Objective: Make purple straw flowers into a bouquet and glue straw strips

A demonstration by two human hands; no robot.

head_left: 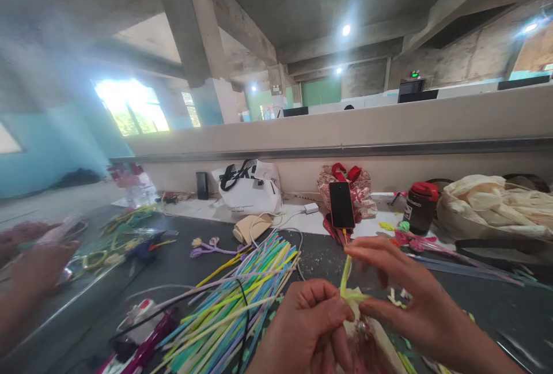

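Over at the dark bench (185, 230), the person has a yellow-green fuzzy strip (344, 279) up in front of them, just above a pale, beige-edged thing (382, 336) I can't properly make out. The strip is bent into a corner: one leg points up and slightly away, leaning a little right, and the other runs off to the right, nearly level, so there's no single long axis. The left hand (309, 319) has its thumb and forefinger closed on the strip at the bend. The right hand (410, 287) is parted wide, forefinger at the tip of the upright leg and thumb by the end of the level one; whether either presses on it, I can't tell.

Left of the hands lies a heap of coloured strips (242, 299), mostly slanting from near left to far right. Past the hands, a phone (341, 206) leans upright against a red patterned bag (363, 187).
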